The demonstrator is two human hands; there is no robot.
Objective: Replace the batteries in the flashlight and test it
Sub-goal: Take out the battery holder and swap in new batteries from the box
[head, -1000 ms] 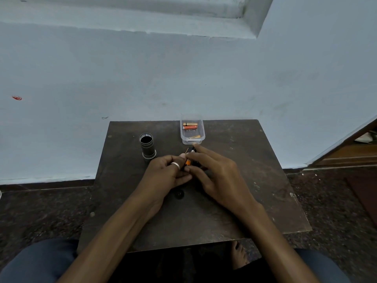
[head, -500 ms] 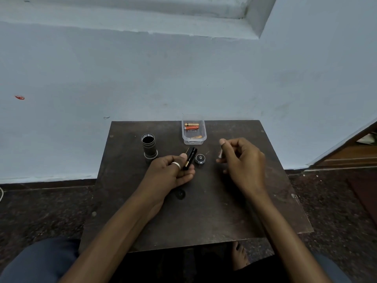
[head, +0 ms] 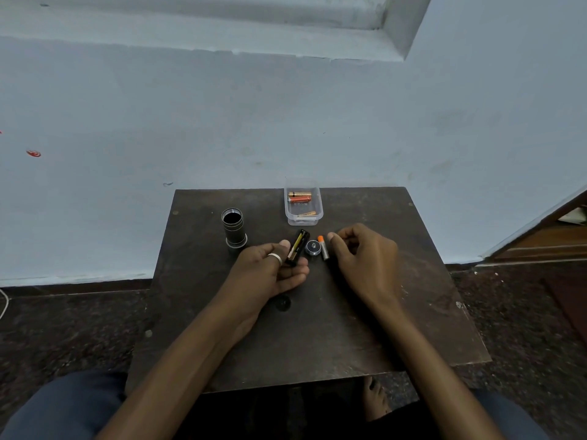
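Pinching black battery holder (head: pixel 296 248) in left hand (head: pixel 270 271); right hand (head: pixel 365 258) loosely curled beside grey, orange-tipped battery (head: pixel 323 248), grasp unclear. Aligning polarity, seating gently.

My one camera, worn on my head

It looks forward and down from above my lap onto the small dark counter (head: pixel 317 344), near enough that both my forearms fill the lower frame; its wide angle also takes in the blue wall (head: pixel 286 122) beyond and floor (head: pixel 63 328) either side.
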